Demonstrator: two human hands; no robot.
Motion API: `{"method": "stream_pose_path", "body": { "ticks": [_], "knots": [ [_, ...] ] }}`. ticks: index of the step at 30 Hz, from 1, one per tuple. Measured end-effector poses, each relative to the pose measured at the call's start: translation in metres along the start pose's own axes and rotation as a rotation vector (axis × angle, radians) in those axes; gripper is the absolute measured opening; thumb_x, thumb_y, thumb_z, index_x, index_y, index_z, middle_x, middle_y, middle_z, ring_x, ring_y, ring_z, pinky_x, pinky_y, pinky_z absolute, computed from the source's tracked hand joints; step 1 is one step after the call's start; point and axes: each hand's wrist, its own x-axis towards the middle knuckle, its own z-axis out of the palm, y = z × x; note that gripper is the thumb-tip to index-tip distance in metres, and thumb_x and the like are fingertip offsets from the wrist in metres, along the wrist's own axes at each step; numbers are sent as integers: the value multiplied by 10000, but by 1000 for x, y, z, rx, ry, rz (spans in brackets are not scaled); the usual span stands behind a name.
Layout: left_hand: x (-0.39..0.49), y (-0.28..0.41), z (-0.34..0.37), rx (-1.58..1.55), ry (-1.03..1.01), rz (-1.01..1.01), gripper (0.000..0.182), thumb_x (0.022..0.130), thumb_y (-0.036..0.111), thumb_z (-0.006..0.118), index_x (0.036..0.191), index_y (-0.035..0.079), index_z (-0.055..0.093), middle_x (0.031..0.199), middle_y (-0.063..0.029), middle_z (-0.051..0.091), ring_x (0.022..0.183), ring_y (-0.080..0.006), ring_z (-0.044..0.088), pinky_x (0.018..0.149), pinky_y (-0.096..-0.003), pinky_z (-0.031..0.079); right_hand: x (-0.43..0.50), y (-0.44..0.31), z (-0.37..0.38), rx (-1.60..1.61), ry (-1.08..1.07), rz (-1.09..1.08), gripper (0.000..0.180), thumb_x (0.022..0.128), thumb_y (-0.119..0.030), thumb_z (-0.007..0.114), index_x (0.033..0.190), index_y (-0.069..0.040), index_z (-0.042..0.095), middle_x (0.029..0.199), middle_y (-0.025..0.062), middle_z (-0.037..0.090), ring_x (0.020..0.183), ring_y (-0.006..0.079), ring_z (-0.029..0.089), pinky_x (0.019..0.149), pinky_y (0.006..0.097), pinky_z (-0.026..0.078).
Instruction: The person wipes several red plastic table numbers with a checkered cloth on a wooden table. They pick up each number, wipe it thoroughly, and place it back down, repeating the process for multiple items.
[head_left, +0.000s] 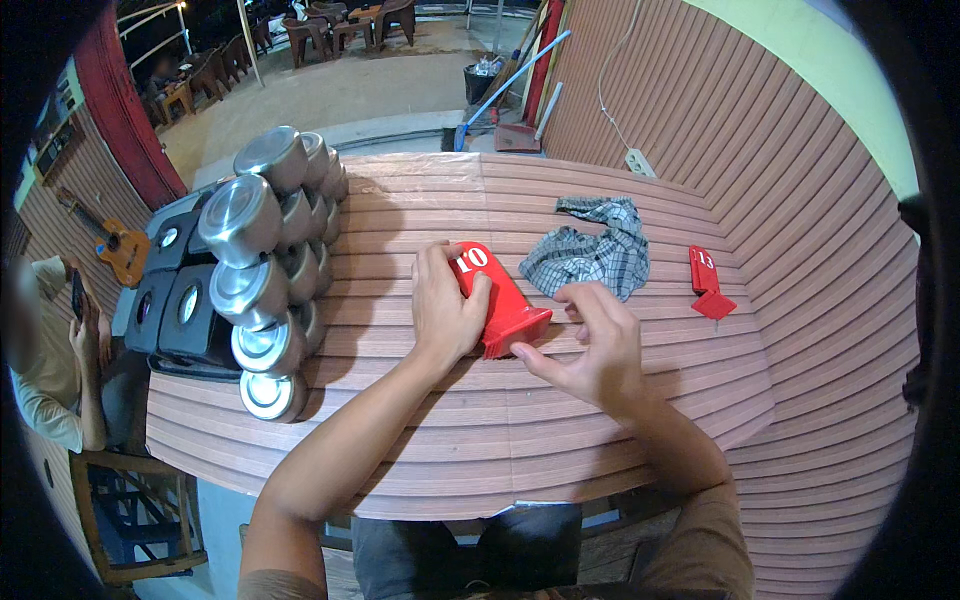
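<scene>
Near the middle of the table lie red plastic number stands (504, 298), which look nested in a stack and bear white digits. My left hand (448, 304) grips them by the upper end, its thumb lying across the front. At their flared base is my right hand (596, 349), fingers apart and curved. Its thumb tip is at the base's lower edge; whether it touches I cannot tell. Behind that hand lies a crumpled checked cloth (600, 251). Another red number stand (706, 277), also with white digits, rests farther right by the wall.
Stacked metal canisters (251, 292) and black tissue-box-like containers (191, 307) occupy the table's left side. A seated person (56, 360) holds a phone at far left. The ribbed wall (817, 300) borders the right, with a socket strip (640, 163) beyond the table's far right edge.
</scene>
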Motion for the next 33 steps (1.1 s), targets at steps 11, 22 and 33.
{"method": "stream_pose_path", "body": {
  "ticks": [11,22,33],
  "knots": [
    [2,4,0,-45,-5,-65,474,984,261,729,1273,-67,544,1246,-268,596,1206,-462,574,1072,-555,459,4,-22,22,1,44,-44,417,772,-265,980,1018,-2,769,892,128,683,734,281,707,637,405,583],
    [6,0,5,-272,106,-156,534,1155,370,525,1420,-94,528,1364,-331,645,1280,-469,636,1115,-536,488,2,-34,18,83,112,57,374,778,-201,973,1026,9,787,955,123,722,804,213,761,636,331,645],
    [5,6,0,-286,101,-160,533,1170,403,502,1426,-63,538,1304,-309,684,1259,-462,649,1098,-534,493,-5,-24,19,121,181,46,374,811,-34,939,1131,45,762,1051,128,702,849,163,719,707,272,612]
  ]
}}
